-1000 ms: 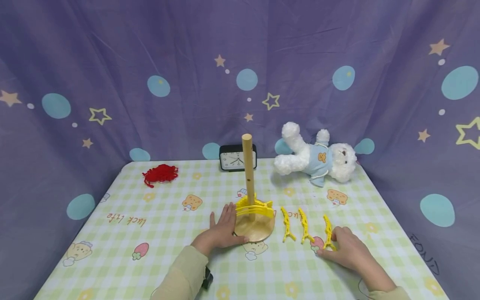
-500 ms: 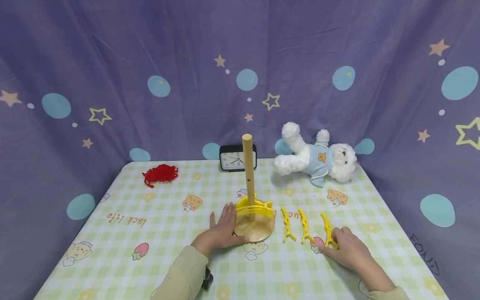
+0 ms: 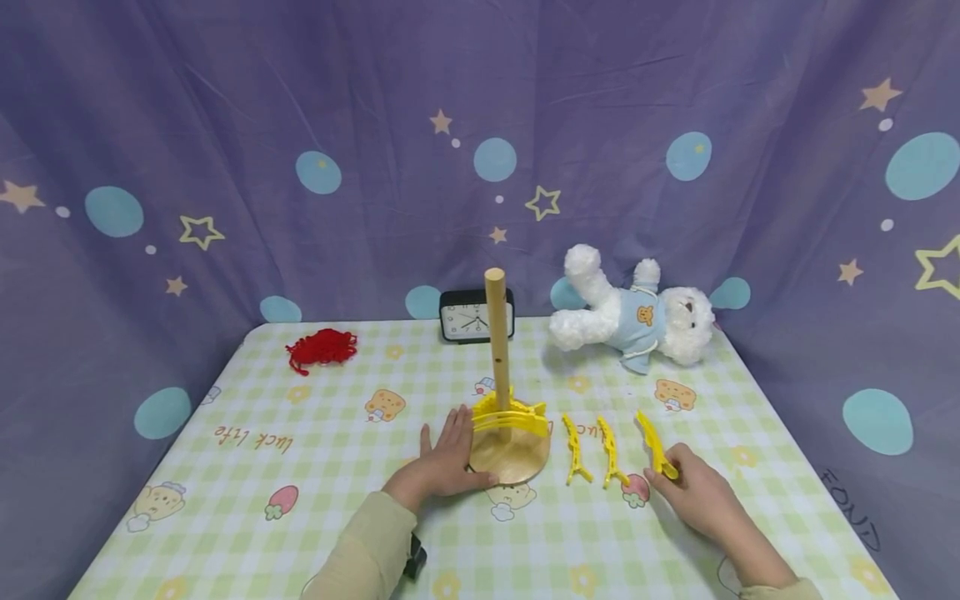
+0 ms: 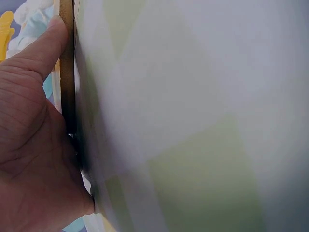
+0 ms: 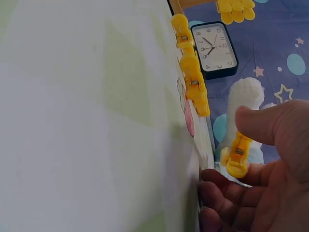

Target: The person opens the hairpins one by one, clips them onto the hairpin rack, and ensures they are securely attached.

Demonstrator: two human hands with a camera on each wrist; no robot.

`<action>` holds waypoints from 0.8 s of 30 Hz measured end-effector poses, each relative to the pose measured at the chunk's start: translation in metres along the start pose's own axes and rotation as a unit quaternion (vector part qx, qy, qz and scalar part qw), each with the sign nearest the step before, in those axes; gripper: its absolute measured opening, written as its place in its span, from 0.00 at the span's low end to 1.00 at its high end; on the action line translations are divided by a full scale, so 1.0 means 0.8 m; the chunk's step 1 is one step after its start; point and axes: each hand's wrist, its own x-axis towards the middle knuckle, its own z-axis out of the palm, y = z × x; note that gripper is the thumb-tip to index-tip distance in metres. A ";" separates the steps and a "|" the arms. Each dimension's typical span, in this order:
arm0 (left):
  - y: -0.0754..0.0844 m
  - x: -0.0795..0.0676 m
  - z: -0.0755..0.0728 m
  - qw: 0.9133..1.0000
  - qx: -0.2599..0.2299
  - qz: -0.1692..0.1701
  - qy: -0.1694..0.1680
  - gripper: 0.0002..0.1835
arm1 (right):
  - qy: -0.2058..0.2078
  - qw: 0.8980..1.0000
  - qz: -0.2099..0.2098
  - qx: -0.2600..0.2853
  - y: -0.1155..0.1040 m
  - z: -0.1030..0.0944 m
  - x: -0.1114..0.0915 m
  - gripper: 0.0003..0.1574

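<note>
Yellow clip (image 3: 651,437) in the right hand (image 3: 701,496) is what I have my eye on, out to the right of the wooden stand (image 3: 497,342) and tilted with its long end pointing away from the person; from my seat I cannot tell whether that end touches the cloth. The grip is a narrow pinch, thumb against fingers, around the near end where the right wrist view shows a small metal spring. I judge the clip to be light, fairly stiff plastic, a little slick, and sprung, so the best hold seems to be the paired tabs behind the hinge; a squeeze there would likely part the jaws, while a hold farther along the slim body might let it twist. I see nothing heavy about it, though I would treat the hinge as its fragile spot. Two matching loose clips (image 3: 609,454) lie between it and the stand, and more fastened clips (image 3: 510,421) sit around the stand's lower post. The left hand (image 3: 446,467), holding no clip, lies with fingers extended along the stand's left side, thumb at the near edge of its round base.
</note>
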 end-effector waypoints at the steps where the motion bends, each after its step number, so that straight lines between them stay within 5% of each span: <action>1: -0.001 0.000 0.001 1.000 0.000 0.001 -0.002 0.62 | 0.001 1.000 0.000 0.006 -0.001 0.000 0.000 0.24; 12: 0.004 -0.004 -0.001 1.000 0.003 -0.001 0.004 0.61 | 0.066 0.996 -0.029 0.060 -0.025 -0.007 0.001 0.22; 24: 0.003 -0.003 -0.001 1.000 0.005 -0.002 0.004 0.61 | 0.131 0.978 -0.134 0.088 -0.055 -0.008 0.006 0.23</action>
